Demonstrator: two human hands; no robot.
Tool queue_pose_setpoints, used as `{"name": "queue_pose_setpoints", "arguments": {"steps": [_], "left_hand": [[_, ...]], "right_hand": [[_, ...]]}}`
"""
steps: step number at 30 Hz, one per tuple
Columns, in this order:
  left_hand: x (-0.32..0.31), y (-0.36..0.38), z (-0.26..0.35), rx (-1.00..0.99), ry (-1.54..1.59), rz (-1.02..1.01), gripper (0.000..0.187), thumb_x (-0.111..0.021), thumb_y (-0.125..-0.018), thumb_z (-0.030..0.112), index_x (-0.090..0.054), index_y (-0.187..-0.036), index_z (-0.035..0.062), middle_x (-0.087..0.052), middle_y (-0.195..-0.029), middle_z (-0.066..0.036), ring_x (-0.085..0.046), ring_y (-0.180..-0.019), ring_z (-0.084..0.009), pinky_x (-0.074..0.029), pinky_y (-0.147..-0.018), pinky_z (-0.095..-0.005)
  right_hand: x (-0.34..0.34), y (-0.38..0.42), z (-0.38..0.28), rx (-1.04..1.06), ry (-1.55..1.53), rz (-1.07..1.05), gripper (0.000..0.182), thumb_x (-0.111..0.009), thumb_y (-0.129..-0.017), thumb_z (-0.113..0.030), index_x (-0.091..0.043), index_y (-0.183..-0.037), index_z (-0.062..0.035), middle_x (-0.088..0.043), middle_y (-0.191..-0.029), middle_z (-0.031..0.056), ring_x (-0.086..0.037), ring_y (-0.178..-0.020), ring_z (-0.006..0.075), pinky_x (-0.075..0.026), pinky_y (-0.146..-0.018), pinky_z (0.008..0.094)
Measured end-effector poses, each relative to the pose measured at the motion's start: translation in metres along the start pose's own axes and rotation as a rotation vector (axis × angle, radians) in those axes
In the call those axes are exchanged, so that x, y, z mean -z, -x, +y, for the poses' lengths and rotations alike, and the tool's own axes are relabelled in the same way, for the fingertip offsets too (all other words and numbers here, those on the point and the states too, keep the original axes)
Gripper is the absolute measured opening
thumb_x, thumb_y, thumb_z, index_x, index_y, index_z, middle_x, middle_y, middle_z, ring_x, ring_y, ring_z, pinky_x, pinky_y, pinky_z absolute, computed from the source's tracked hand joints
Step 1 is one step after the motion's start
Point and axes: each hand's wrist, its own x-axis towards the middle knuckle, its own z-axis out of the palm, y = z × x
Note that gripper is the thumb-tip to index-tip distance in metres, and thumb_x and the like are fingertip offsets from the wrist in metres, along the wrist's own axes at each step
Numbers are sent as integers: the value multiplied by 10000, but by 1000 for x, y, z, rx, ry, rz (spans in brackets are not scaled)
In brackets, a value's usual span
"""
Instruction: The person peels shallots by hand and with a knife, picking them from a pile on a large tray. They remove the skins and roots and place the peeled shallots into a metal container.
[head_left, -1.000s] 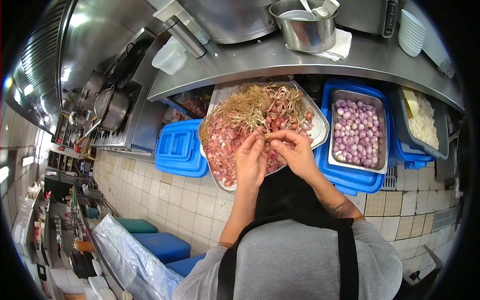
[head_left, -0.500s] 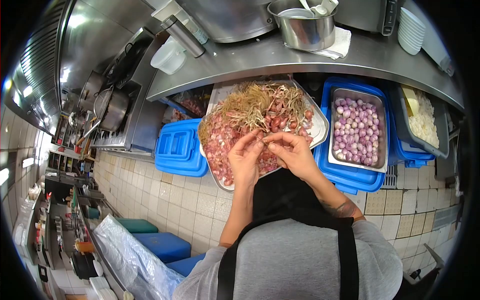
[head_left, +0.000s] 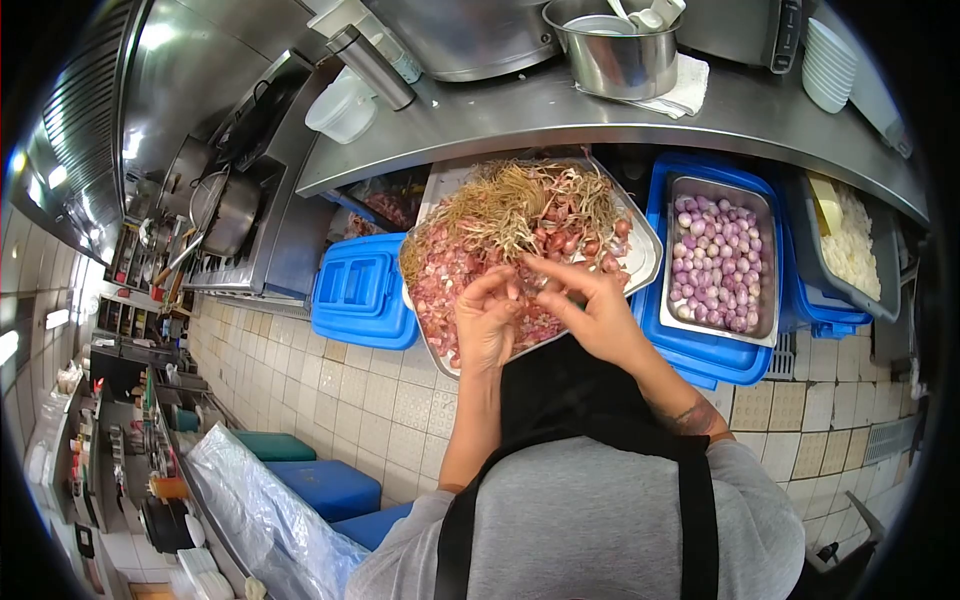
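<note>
Over the large metal tray (head_left: 645, 238), both of my hands hover close together but apart. My left hand (head_left: 487, 318) has its fingers curled in toward the thumb; whatever lies in them is too small to make out. My right hand (head_left: 595, 308) has its index finger stretched out and its thumb held away from it, with nothing visible between them. Beneath the hands lie pinkish-red shallot skins (head_left: 450, 310) in a wide heap. Unpeeled shallots (head_left: 570, 243) with dry, straw-like tops (head_left: 510, 205) are piled at the tray's far side.
To the right, a steel pan of peeled shallots (head_left: 712, 260) sits on a blue lid (head_left: 660, 345). Beyond it stands a grey bin (head_left: 885, 285) with white contents. Another blue lid (head_left: 362, 290) is at the left. A steel counter (head_left: 500, 120) overhangs the tray's far edge, carrying a pot (head_left: 625, 70).
My fingertips were pinched together around a small thing; now the hands have parted slightly. My right thumb and index finger have spread apart.
</note>
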Motion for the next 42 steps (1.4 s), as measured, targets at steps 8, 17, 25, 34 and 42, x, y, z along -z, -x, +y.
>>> {"name": "queue_pose_setpoints", "arguments": {"steps": [8, 17, 25, 34, 42], "left_hand": [[5, 2, 12, 105, -91, 24, 378, -717, -681, -99, -620, -1043, -48, -602, -1067, -113, -617, -897, -160, -540, -775, -257], [-7, 2, 13, 104, -101, -28, 380, -711, -716, -67, -601, -1081, -65, -590, -1015, -96, -573, -835, -134, -519, -752, -257], [-9, -1, 14, 48, -71, -55, 425, -710, -724, -58, -585, -1130, -42, -529, -1141, -95, -551, -918, -130, -492, -810, -260], [-13, 0, 11, -3, -122, 13, 373, -676, -722, -118, -607, -1079, -38, -549, -1146, -109, -581, -954, -160, -513, -833, -275], [-14, 4, 12, 14, -183, 65, 348, -651, -726, -150, -614, -1052, -36, -566, -1133, -120, -595, -954, -174, -523, -832, -289]], "right_hand": [[0, 3, -5, 170, 41, -86, 316, -620, -815, -40, -631, -1130, -32, -662, -890, 89, -601, -746, 179, -467, -700, 280], [3, 0, 12, -97, -342, -39, 250, -552, -902, -72, -626, -1134, -14, -592, -750, -8, -448, -551, 44, -343, -475, 185], [7, -7, 14, 3, -26, 98, 286, -584, -865, -87, -620, -1142, -26, -665, -868, 112, -608, -777, 143, -468, -700, 269], [-7, 1, 1, 211, -28, 7, 338, -618, -823, -64, -616, -1160, -47, -631, -815, 109, -586, -715, 182, -458, -675, 285], [-5, 3, 5, 147, -54, -43, 306, -589, -853, -76, -621, -1156, -47, -608, -800, 95, -548, -707, 149, -438, -665, 255]]}}
